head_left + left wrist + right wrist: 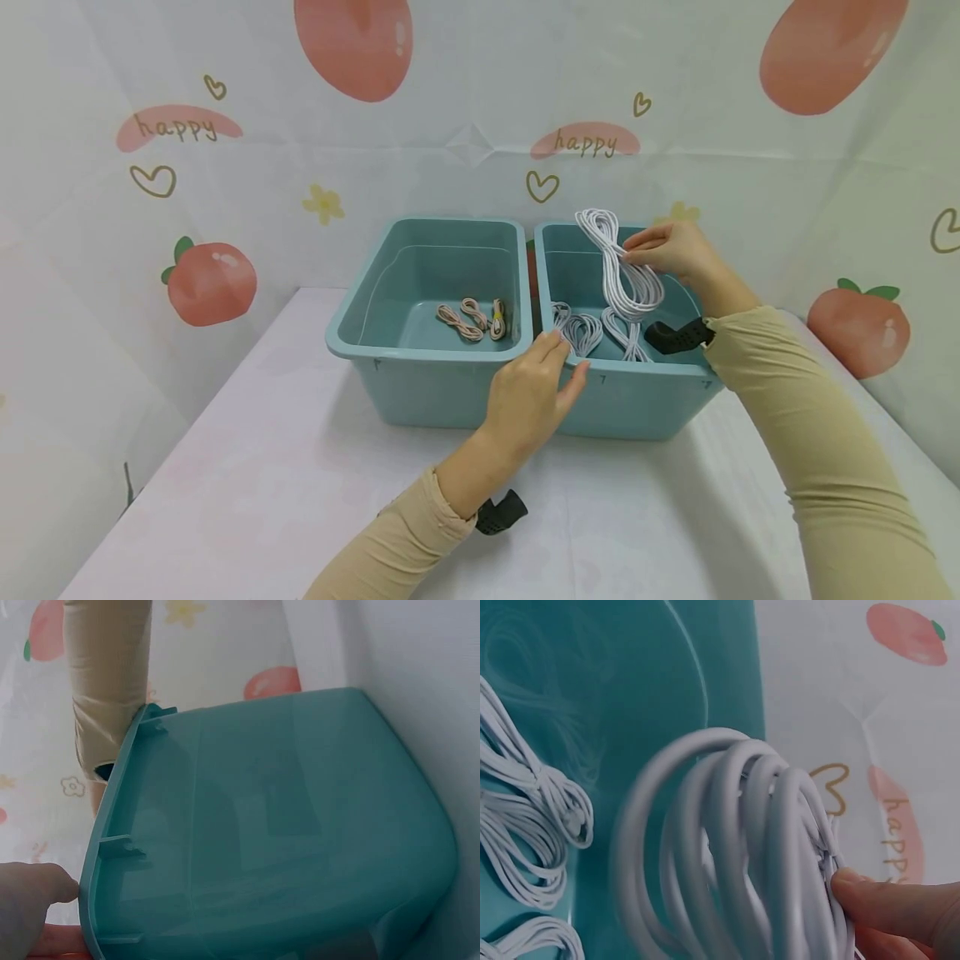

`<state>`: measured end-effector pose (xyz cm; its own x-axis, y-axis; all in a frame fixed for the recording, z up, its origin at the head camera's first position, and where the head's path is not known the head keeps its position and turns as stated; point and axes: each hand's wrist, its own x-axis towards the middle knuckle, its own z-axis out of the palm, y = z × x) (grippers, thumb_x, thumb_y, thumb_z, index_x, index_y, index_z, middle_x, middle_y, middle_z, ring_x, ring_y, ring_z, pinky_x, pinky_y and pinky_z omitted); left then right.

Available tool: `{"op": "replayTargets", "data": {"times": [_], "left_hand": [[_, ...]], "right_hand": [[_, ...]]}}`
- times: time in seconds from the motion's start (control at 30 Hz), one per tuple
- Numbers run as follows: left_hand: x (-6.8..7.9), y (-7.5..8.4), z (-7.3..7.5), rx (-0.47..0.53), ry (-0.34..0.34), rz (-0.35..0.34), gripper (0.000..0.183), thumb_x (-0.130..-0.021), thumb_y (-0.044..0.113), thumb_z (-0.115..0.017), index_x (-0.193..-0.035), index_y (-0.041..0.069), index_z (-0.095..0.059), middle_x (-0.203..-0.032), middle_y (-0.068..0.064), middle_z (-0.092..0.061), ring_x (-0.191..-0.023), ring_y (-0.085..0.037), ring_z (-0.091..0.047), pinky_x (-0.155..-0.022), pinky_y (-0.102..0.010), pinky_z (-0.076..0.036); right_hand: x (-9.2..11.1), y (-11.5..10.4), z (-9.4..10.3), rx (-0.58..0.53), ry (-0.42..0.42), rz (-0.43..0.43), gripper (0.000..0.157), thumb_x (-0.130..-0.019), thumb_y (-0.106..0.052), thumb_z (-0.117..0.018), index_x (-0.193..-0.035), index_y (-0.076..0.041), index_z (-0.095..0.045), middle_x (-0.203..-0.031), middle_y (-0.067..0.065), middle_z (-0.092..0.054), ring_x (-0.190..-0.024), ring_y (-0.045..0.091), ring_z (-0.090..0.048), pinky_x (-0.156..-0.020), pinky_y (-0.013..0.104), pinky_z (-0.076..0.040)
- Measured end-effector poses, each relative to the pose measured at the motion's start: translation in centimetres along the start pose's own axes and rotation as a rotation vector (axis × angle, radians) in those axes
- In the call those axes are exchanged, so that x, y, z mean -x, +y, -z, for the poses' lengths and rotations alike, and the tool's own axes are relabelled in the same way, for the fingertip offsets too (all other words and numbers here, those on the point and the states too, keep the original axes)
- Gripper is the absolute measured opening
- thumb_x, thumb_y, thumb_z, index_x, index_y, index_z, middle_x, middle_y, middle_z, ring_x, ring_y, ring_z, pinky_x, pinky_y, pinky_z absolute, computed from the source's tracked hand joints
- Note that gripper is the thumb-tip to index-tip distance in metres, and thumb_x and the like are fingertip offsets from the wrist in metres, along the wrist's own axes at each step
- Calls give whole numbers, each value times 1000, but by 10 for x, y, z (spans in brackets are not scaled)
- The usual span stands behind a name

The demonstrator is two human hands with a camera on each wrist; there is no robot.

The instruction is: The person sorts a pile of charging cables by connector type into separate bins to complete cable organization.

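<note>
In the head view, my right hand [671,250] pinches a coiled white cable bundle [618,267] above the right-hand teal bin [645,400]. The right wrist view shows the thumb and fingers at the edge of the thick white loops [727,825]. More white cable bundles [585,332] lie in that bin below the raised one. My left hand [525,392] touches the bin's rim near its front left corner, fingers fairly straight. From the left wrist, its thumb [56,883] meets the rim's edge; its other fingers are mostly hidden.
A second teal bin [435,387] stands close on the left, holding several small brownish cable bundles [461,323]. Both bins sit on a white-covered table [247,483]. A printed fruit-pattern cloth [450,108] hangs behind. Black wrist devices [504,512] stick out from the sleeves.
</note>
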<state>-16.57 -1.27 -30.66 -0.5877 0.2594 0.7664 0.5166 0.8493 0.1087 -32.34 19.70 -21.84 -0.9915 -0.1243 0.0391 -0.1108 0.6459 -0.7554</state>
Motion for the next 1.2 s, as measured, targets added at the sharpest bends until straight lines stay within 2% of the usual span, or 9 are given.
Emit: {"op": "replayTargets", "data": {"times": [0.13, 0.27, 0.47, 0.57, 0.7, 0.8, 0.93, 1.07, 1.2], "left_hand": [[0, 1, 1, 3, -1, 2, 27, -85, 31, -67, -99, 8, -72, -108, -6, -71, -99, -19, -69, -70, -25, -58], [0, 0, 0, 5, 4, 4, 27, -85, 30, -67, -99, 8, -72, -108, -6, -71, -99, -19, -69, -70, -25, -58], [0, 0, 0, 2, 4, 3, 27, -85, 30, -67, -100, 8, -72, -108, -6, -71, -99, -18, -69, -70, -25, -58], [0, 0, 1, 3, 0, 3, 27, -85, 30, -67, -100, 8, -72, -108, -6, -71, -99, -18, -69, -71, -25, -58], [0, 1, 1, 11, 2, 2, 27, -85, 30, -67, -100, 7, -72, -108, -7, -71, -99, -19, -69, -70, -25, -58], [0, 1, 1, 7, 9, 0, 27, -85, 30, -67, -99, 7, -72, -108, -7, -71, -99, -19, -69, -70, -25, -58], [0, 0, 0, -6, 17, -3, 27, -85, 31, -68, -99, 8, -72, -107, -6, -71, -98, -19, -69, -70, -25, -58], [0, 0, -1, -10, 16, 0, 27, -84, 31, -68, -98, 8, -72, -107, -6, -71, -98, -18, -69, -69, -25, -58], [0, 0, 0, -12, 4, 1, 27, -85, 31, -67, -98, 8, -72, -107, -5, -71, -99, -18, -69, -70, -25, -58]], "right_hand": [[-1, 2, -1, 0, -9, -28, 45, -85, -24, -68, -120, 4, -59, -76, -17, -66, -71, -7, -56, -72, 18, -48], [-2, 3, -2, -10, -26, -31, 45, -86, -21, -66, -121, 5, -57, -74, -19, -65, -69, -9, -56, -86, 32, -51], [-4, 5, -3, -28, -44, -52, 45, -86, -20, -66, -122, 5, -56, -72, -18, -64, -69, -7, -56, -100, 48, -45], [-4, 5, -3, -26, -41, -60, 45, -86, -21, -66, -122, 5, -57, -72, -19, -64, -69, -8, -55, -98, 45, -47], [-3, 5, -3, -13, -38, -56, 45, -87, -21, -66, -123, 5, -56, -75, -17, -66, -71, -7, -57, -82, 26, -52], [-3, 5, -4, 8, -64, -42, 47, -89, -22, -63, -127, 4, -53, -100, 1, -71, -88, 5, -62, -77, 19, -53], [-3, 7, -5, 22, -121, -33, 48, -92, -22, -58, -132, 3, -48, -133, 22, -52, -110, 23, -59, -83, 22, -55], [-4, 9, -5, -4, -138, -31, 48, -92, -20, -58, -131, 5, -47, -128, 22, -55, -89, 7, -64, -74, 17, -55], [-3, 8, -5, -32, -132, -36, 47, -93, -21, -57, -131, 5, -47, -123, 17, -57, -76, -6, -60, -71, 14, -54]]}}
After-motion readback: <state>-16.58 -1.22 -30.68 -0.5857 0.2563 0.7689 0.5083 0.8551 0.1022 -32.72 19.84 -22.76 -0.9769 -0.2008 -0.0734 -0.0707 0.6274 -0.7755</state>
